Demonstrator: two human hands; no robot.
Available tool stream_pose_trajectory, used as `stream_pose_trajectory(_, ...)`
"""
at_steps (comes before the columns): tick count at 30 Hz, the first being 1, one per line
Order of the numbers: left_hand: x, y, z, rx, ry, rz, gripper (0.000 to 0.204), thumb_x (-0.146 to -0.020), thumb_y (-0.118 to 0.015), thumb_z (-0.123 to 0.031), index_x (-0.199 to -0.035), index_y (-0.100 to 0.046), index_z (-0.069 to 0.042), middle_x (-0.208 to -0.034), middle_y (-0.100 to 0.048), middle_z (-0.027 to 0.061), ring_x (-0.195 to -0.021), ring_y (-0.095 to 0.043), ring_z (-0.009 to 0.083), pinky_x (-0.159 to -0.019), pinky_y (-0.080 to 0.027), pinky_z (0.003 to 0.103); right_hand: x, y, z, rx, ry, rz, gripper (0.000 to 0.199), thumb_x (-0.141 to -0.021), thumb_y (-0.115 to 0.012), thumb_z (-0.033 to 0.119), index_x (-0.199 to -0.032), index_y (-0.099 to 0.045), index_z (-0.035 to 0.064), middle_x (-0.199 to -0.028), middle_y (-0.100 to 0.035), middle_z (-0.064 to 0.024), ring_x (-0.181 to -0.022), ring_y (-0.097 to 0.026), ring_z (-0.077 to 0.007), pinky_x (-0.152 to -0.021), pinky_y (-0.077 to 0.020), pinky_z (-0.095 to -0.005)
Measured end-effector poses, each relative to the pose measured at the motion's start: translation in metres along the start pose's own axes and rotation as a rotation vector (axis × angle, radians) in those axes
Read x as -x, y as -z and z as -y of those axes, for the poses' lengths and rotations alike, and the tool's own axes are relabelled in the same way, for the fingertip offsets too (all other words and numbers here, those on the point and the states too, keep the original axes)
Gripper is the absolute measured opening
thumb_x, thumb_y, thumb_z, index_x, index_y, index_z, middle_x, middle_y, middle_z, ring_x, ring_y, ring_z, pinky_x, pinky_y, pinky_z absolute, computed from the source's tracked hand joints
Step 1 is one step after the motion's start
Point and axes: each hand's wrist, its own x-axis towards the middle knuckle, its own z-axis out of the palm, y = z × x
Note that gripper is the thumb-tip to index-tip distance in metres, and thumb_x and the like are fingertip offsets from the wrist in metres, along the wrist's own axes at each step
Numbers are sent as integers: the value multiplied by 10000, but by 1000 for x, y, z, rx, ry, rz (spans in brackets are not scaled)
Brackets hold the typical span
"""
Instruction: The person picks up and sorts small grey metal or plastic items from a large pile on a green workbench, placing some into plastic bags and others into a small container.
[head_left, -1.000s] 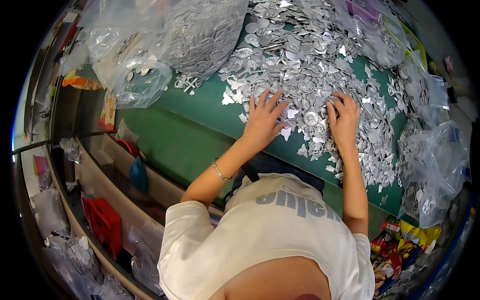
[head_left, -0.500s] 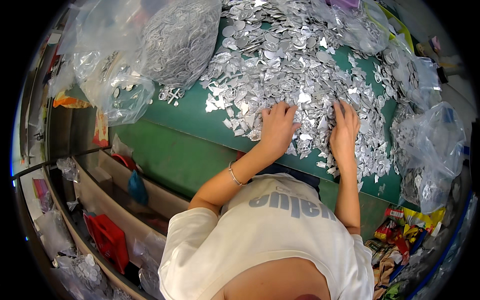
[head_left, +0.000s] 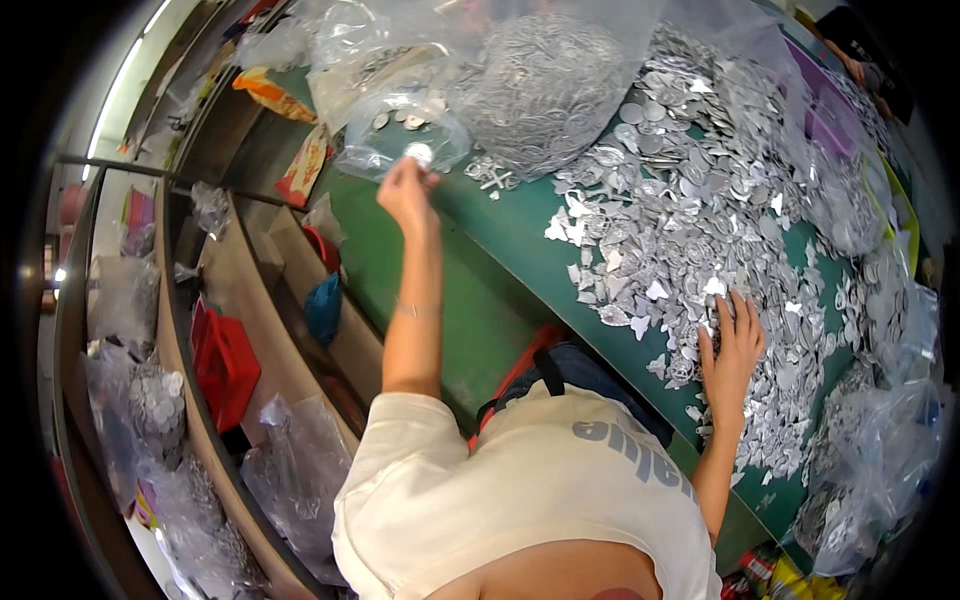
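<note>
"Two hands, two places: what do your fingers have?"

"My left hand (head_left: 407, 193) is by the near edge of the desk (head_left: 510, 250), toward its left end, thumb and fingertips pinched on a pale disc (head_left: 419, 153). Glare and blur soften it, so I'd only call it roughly round."

"Which way does it lie?"

"At the tips, pointing away from me, with no long axis I can make out. Just past it is a clear bag (head_left: 368, 155) with similar loose discs (head_left: 408, 119); whether disc and bag touch, I can't tell."

"Which hand is nearer that bag?"

"My left, plainly. My right hand (head_left: 733, 355) is well apart, on the heap of silvery pieces (head_left: 690, 215), toward the desk's right end. Those fingers are spread, thumb apart, closed around nothing I can see."

"Anything between?"

"A cross-shaped piece (head_left: 494, 182), right of the left hand, beside a stuffed bag (head_left: 545, 95)."
</note>
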Motion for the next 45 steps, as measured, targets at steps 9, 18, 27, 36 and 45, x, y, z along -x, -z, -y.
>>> stream_pose_trajectory(9,8,-48,-1,-494,-716,-77,341,-780,-468,40,-1120,-487,27,-1058,-497,125,-880,-493,197,-764,-419,291,-3,10,5,-7,-14,-40,447,-763,-653,188,-1176,-524,77,-1246,-468,-82,-1203,-376,-304,-981,-260,-458)
stream_pose_trajectory(18,228,-125,29,-532,-825,1334,334,-744,-614,-31,-1069,-562,-89,-1147,-520,102,-1074,-484,297,-965,-304,456,-48,-22,16,31,44,-131,365,-726,-674,181,-1027,-554,14,-1086,-532,-111,-1093,-452,-283,-955,-284,-470)
stream_pose_trajectory(27,190,-111,38,-755,-893,1182,268,-708,-628,-30,-962,-594,-106,-1075,-527,65,-1077,-471,267,-938,-282,486,-32,-7,-4,19,-175,-320,282,-710,-585,43,-989,-548,26,-1043,-527,-111,-1021,-474,-277,-946,-284,-468)
stream_pose_trajectory(36,226,-109,29,-802,-895,1437,351,-687,-692,-140,-1010,-561,-109,-1114,-507,33,-1121,-435,240,-996,-203,570,-50,-11,15,-22,63,-48,410,-689,-691,140,-1061,-539,57,-1105,-518,-73,-1107,-436,-272,-980,-235,-544)
stream_pose_trajectory(45,217,-100,22,-733,-804,1441,244,-690,-664,-69,-903,-546,-94,-1040,-531,38,-1068,-467,247,-1002,-187,584,-18,16,-28,-399,-282,-363,143,-735,-640,49,-877,-621,45,-821,-590,-82,-808,-551,-246,-817,-383,-345)
